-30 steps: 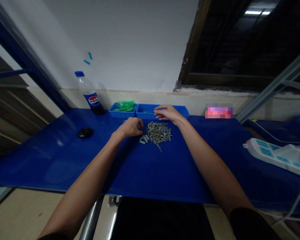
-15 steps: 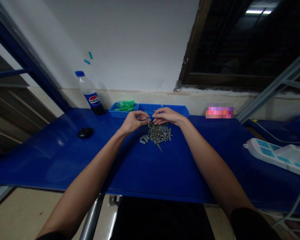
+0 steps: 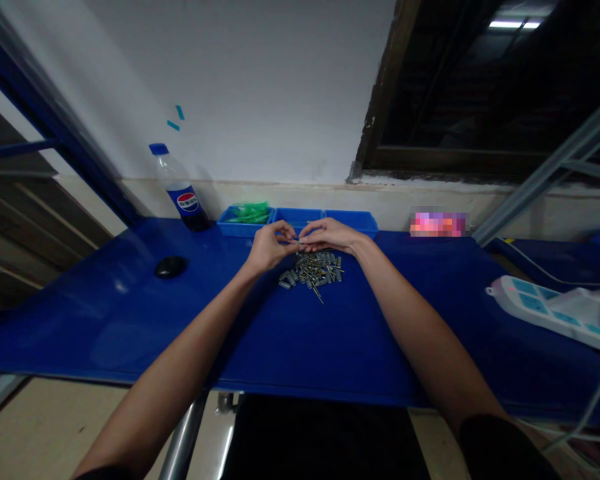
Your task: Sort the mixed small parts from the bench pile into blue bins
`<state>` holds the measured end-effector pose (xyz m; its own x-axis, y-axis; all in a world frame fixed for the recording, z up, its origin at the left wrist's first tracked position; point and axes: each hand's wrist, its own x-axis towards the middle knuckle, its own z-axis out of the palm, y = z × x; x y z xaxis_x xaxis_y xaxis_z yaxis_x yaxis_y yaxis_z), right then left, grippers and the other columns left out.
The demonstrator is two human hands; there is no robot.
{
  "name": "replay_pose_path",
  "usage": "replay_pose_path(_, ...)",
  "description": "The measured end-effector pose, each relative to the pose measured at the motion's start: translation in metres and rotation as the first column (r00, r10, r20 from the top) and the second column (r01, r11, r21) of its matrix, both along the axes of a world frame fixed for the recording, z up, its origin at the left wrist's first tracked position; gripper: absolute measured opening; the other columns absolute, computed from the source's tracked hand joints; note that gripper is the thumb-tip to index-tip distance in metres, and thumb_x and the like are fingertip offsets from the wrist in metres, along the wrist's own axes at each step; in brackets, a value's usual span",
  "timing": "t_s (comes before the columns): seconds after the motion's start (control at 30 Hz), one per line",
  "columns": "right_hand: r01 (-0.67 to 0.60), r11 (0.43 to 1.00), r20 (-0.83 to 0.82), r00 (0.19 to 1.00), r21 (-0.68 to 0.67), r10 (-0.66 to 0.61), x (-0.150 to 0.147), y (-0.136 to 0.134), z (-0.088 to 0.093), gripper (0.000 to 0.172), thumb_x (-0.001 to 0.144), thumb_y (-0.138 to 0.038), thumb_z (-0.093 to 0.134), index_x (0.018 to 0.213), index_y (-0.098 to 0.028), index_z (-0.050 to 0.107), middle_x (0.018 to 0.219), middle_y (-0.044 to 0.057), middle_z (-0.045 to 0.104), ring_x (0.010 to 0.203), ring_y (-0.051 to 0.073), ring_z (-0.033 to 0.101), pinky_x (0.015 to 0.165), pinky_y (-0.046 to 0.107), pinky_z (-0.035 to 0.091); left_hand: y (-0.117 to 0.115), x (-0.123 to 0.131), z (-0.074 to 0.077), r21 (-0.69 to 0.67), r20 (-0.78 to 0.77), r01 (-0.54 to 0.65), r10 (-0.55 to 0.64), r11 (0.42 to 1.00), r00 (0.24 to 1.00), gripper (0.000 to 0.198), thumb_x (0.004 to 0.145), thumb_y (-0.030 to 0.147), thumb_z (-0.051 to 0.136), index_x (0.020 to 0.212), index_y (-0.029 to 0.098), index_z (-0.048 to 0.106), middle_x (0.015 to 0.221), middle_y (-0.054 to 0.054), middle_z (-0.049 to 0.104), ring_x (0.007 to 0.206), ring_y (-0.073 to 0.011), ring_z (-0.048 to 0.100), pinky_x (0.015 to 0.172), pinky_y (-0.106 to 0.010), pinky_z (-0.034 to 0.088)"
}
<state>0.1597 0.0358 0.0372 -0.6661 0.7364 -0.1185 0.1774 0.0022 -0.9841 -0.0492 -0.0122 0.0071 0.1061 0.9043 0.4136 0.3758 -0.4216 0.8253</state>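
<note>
My left hand is closed in a pinch above the far side of a pile of small metal parts. A small grey cylinder seems to be between its fingertips, mostly covered by them. My right hand meets it from the other side, thumb and fingers pinched together. Whatever the right fingertips hold is too small to make out. Short grey cylinders and thin, pointed metal rods make up the pile, which lies on the blue table.
Behind the hands stand blue trays, the left one with green plastic packets. A cola bottle and a black mouse-shaped object are to the left. Rightward are a blurred-out pink item and a white power strip.
My hands have come together, closing the small gap between their fingertips. The right hand has shifted slightly left and down. The pile looks unchanged.
</note>
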Motion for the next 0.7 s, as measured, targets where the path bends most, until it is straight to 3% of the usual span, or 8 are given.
replay_pose_path(0.17,0.138,0.985,-0.014,0.99,0.103,-0.137,0.001,0.005,0.0,0.014,0.076,-0.024,0.084,0.087,-0.019,0.077,0.072,0.003,0.075,0.065,0.012,0.068,0.064,0.021,0.058,0.001,-0.005,-0.005,0.043,-0.26,-0.034,0.044,0.999,0.965,0.028,0.073,0.032,0.084,0.092,0.015,0.07,0.084,-0.006,0.074,0.075,-0.0189,0.071,0.067,-0.028,0.055)
replay_pose_path(0.27,0.326,0.933,-0.032,0.945,0.153,-0.325,0.002,0.013,0.0,0.008,0.079,-0.018,0.08,0.086,-0.018,0.077,0.072,0.004,0.075,0.064,0.012,0.068,0.063,0.021,0.057,0.001,-0.007,-0.006,0.071,-0.455,0.109,-0.065,0.991,0.888,0.02,0.084,0.026,0.073,0.101,0.017,0.076,0.102,-0.009,0.078,0.09,-0.022,0.074,0.082,-0.033,0.057)
replay_pose_path(0.37,0.462,0.871,-0.027,0.885,0.165,-0.465,0.004,0.019,0.0,0.01,0.08,-0.013,0.077,0.09,-0.015,0.077,0.074,0.006,0.076,0.066,0.013,0.071,0.062,0.022,0.058,0.0,-0.007,-0.005,0.06,-0.569,0.253,-0.175,0.966,0.803,0.026,0.086,0.02,0.067,0.11,0.02,0.078,0.115,-0.009,0.077,0.105,-0.0239,0.072,0.097,-0.036,0.054)
replay_pose_path(0.47,0.494,0.857,-0.016,0.867,0.144,-0.497,0.004,0.02,0.002,0.014,0.081,-0.014,0.076,0.095,-0.015,0.077,0.082,0.008,0.078,0.07,0.015,0.074,0.063,0.023,0.059,0.001,-0.007,-0.005,0.048,-0.603,0.248,-0.17,0.968,0.78,0.027,0.086,0.019,0.066,0.11,0.02,0.078,0.113,-0.01,0.078,0.104,-0.0246,0.072,0.096,-0.036,0.054)
replay_pose_path(0.7,0.444,0.887,0.004,0.894,0.128,-0.448,0.004,0.018,0.0,0.015,0.084,-0.016,0.071,0.097,-0.017,0.077,0.092,0.01,0.08,0.073,0.015,0.074,0.065,0.024,0.06,0.006,-0.012,-0.015,0.067,-0.616,0.141,-0.07,0.988,0.784,0.021,0.08,0.014,0.064,0.097,0.019,0.077,0.094,-0.009,0.077,0.078,-0.0197,0.071,0.073,-0.028,0.054)
